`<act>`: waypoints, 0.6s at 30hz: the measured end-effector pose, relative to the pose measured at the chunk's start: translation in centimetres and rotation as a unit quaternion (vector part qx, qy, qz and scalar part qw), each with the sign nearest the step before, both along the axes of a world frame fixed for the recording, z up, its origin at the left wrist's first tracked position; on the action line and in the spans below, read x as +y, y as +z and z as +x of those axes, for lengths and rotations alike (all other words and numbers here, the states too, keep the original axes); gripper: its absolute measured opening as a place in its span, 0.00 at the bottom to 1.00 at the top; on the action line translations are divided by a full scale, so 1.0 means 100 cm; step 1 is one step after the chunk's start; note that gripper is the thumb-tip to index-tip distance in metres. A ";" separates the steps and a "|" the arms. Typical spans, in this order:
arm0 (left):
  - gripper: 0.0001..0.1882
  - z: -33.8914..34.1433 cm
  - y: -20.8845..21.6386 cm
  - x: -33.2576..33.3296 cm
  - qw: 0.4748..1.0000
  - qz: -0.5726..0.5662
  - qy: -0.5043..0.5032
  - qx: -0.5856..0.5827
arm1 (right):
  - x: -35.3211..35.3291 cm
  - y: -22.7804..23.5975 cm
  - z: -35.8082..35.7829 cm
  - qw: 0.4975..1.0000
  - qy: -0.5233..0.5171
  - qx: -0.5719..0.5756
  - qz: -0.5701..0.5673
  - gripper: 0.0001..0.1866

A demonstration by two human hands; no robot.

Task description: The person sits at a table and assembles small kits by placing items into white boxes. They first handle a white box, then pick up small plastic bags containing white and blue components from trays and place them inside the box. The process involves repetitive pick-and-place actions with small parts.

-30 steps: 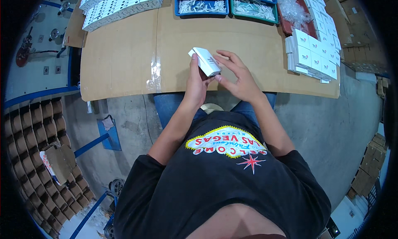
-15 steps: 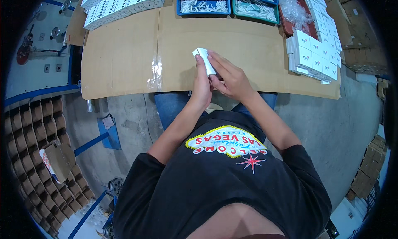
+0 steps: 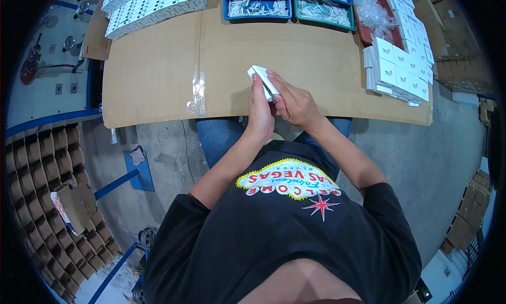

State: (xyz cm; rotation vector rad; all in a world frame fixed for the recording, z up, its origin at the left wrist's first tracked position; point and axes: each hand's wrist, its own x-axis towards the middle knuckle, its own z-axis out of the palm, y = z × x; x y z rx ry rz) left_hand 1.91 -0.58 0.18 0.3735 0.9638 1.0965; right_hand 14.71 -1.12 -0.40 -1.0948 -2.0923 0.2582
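Observation:
A small white box (image 3: 262, 76) is held between both hands over the near edge of the cardboard-covered table (image 3: 153, 72). My left hand (image 3: 260, 106) grips it from the left and below, with the thumb along its side. On the other side, my right hand (image 3: 296, 101) has its fingers on the top edge and its thumb near the lower end. A narrow dark gap shows along the box's side; what lies inside cannot be made out.
Small white boxes stand in rows at the back left (image 3: 158, 11) and in a stack at the right (image 3: 395, 69). At the back are a blue tray (image 3: 257, 18) and a green tray (image 3: 324, 22) of white pieces, and a red tray (image 3: 367, 38) with clear plastic bags.
The box has turned a little in my hands and come slightly nearer, so a dark gap along its side now shows. My right thumb has shifted at its lower end.

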 end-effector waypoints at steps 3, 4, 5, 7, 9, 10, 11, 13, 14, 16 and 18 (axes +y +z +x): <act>0.29 0.001 0.002 0.000 1.000 0.004 0.007 -0.012 | 0.001 0.004 0.000 1.000 0.016 0.020 -0.013 0.23; 0.30 0.001 0.003 0.001 1.000 0.008 0.012 -0.014 | 0.002 0.007 0.000 0.999 0.021 0.028 -0.013 0.23; 0.31 0.000 0.004 0.001 1.000 0.005 0.005 -0.016 | 0.003 0.013 0.001 0.998 0.030 0.038 -0.034 0.21; 0.34 -0.006 0.011 0.004 1.000 0.000 -0.009 -0.021 | 0.004 0.026 0.002 0.994 0.047 0.059 -0.076 0.19; 0.35 -0.011 0.017 0.009 0.996 -0.004 -0.037 -0.084 | 0.006 0.023 0.009 0.985 0.004 0.127 -0.113 0.15; 0.35 -0.015 0.020 0.011 0.992 -0.005 -0.051 -0.115 | 0.007 0.021 0.013 0.978 -0.018 0.161 -0.131 0.13; 0.35 -0.021 0.023 0.013 0.989 -0.021 -0.085 -0.117 | 0.006 0.020 0.017 0.964 -0.055 0.197 -0.170 0.12; 0.34 -0.024 0.020 0.016 0.985 -0.033 -0.096 -0.140 | 0.006 0.018 0.025 0.923 -0.128 0.268 -0.247 0.11; 0.33 -0.025 0.019 0.017 0.982 -0.040 -0.104 -0.152 | 0.005 0.011 0.029 0.901 -0.131 0.323 -0.259 0.12; 0.30 -0.026 0.024 0.016 0.987 -0.022 -0.096 -0.128 | 0.005 -0.011 0.036 0.846 -0.137 0.432 -0.279 0.13; 0.28 -0.023 0.024 0.013 0.994 0.028 -0.078 -0.072 | 0.005 -0.004 0.032 0.832 -0.157 0.418 -0.330 0.13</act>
